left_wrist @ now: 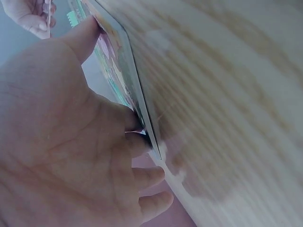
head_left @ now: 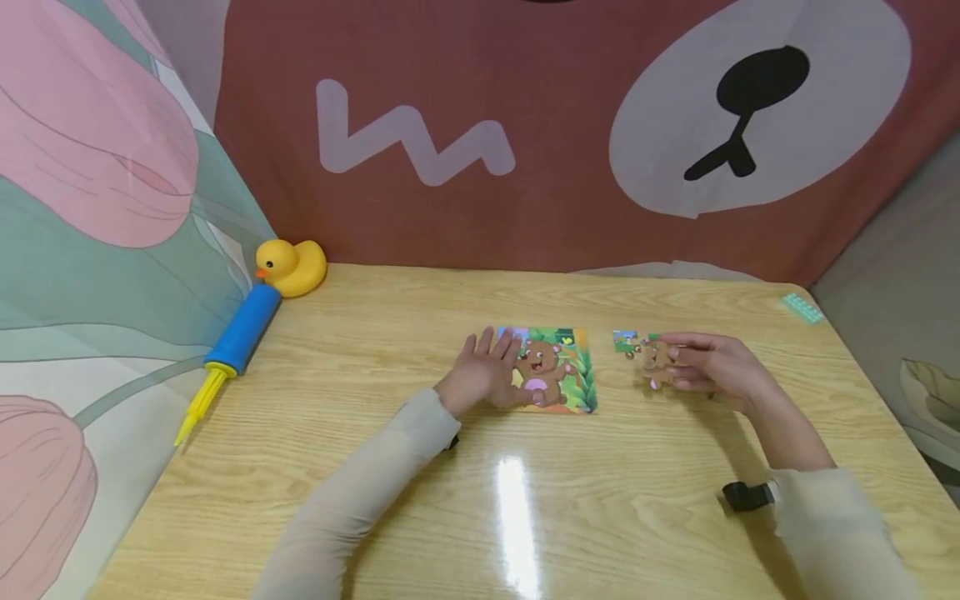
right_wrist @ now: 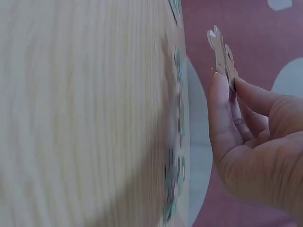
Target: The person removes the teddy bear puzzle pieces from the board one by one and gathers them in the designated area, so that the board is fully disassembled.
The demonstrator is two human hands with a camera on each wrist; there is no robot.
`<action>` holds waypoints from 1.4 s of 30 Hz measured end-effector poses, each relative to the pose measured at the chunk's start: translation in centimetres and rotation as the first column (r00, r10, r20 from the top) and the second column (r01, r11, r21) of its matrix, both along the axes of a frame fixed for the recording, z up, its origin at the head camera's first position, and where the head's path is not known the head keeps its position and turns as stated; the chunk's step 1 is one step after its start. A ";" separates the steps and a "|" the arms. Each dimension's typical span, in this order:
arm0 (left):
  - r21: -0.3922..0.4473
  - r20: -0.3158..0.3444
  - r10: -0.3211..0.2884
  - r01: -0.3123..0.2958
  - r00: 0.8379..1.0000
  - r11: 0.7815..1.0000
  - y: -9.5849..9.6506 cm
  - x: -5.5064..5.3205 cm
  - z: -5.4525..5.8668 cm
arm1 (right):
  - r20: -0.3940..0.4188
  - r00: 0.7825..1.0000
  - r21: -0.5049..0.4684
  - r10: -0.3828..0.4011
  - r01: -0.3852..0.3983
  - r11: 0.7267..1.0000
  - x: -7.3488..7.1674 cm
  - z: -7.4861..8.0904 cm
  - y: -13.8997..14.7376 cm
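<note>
My left hand [head_left: 483,373] lies over the left part of a flat bear picture [head_left: 573,379], fingers spread. In the left wrist view its thumb and fingertips touch the edges of this thin board [left_wrist: 116,56]. To the right, my right hand [head_left: 723,371] pinches brown jigsaw pieces [right_wrist: 221,54] between thumb and fingers, raised off the tabletop. They look like a pair lying together in the right wrist view. Under and beside that hand, other jigsaw pieces [head_left: 624,340] lie on the wood, partly covered by it in the head view.
A yellow rubber duck [head_left: 303,271] sits at the back left corner, touching a blue and yellow pump [head_left: 243,329] along the left edge. A teal toy brick [head_left: 802,307] lies at the far right corner. Printed cloth [head_left: 450,217] hangs behind the wooden table [head_left: 375,333].
</note>
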State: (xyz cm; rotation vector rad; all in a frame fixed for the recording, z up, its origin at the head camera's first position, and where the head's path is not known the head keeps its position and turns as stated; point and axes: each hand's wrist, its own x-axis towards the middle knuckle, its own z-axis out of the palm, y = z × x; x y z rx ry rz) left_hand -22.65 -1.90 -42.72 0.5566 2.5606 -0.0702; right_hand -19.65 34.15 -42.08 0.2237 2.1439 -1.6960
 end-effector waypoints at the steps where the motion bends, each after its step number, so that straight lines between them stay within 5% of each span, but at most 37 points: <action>1: 0.002 0.000 -0.001 0.001 1.000 1.000 0.0 0.0 0.0 | 0.001 1.000 0.013 -0.004 0.004 1.000 0.1 0.0 0.4; 7: 0.019 0.002 0.000 0.000 1.000 1.000 -0.1 0.0 0.0 | -0.012 1.000 0.086 0.005 -0.004 0.996 0.8 -0.1 2.1; 16: 0.050 -0.011 -0.003 0.004 1.000 0.999 -0.2 0.0 -0.1 | 0.002 1.000 0.058 0.005 -0.005 0.998 1.1 -0.5 3.4; 28: 0.058 -0.002 -0.002 0.002 1.000 0.998 -0.3 0.3 0.1 | -0.034 0.997 0.210 0.070 -0.061 0.976 1.1 -0.9 2.6; 42: 0.024 0.016 0.020 -0.020 1.000 1.000 0.1 -0.2 -0.6 | -0.059 0.997 0.230 0.052 -0.037 0.972 0.9 -1.2 2.1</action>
